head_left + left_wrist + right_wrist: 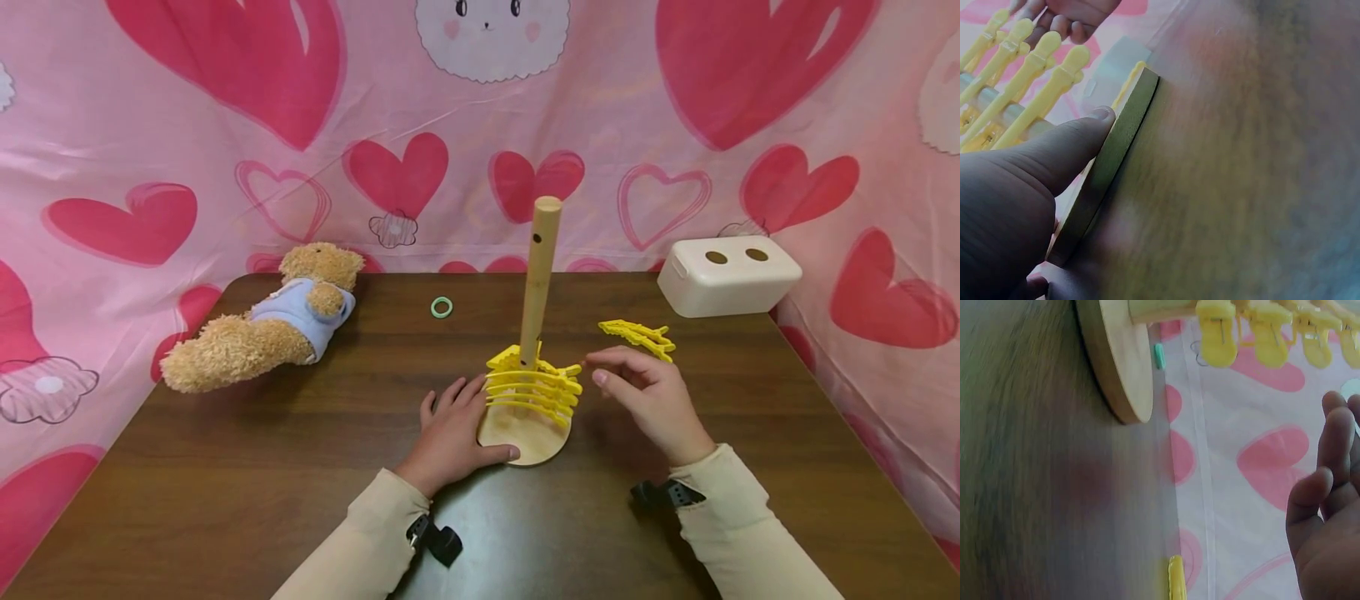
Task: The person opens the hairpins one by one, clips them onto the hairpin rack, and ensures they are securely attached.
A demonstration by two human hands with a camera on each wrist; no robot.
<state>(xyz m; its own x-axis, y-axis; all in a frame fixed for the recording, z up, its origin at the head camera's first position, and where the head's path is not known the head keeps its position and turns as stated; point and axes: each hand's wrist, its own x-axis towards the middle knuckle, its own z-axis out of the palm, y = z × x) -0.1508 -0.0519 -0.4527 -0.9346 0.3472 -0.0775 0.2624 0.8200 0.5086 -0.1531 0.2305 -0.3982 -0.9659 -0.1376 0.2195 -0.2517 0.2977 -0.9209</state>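
A wooden post (542, 275) rises from a round wooden base (528, 446). Several yellow alligator hair clips (532, 392) are clipped around the post's lower part, one above another. My left hand (453, 442) rests against the left side of the base, fingers spread, with its thumb (1079, 147) lying over the rim. Just right of the clips hovers my right hand (652, 400), its fingers loosely bent and nothing between them. In the right wrist view its fingertips (1338, 425) are apart from the clips. More yellow clips (637, 336) lie on the table beyond the right hand.
A teddy bear (300, 321) in a blue top lies at the back left of the brown table (225, 500). A small green ring (442, 307) lies behind the stand. The white box (727, 279) with two round holes is at the back right.
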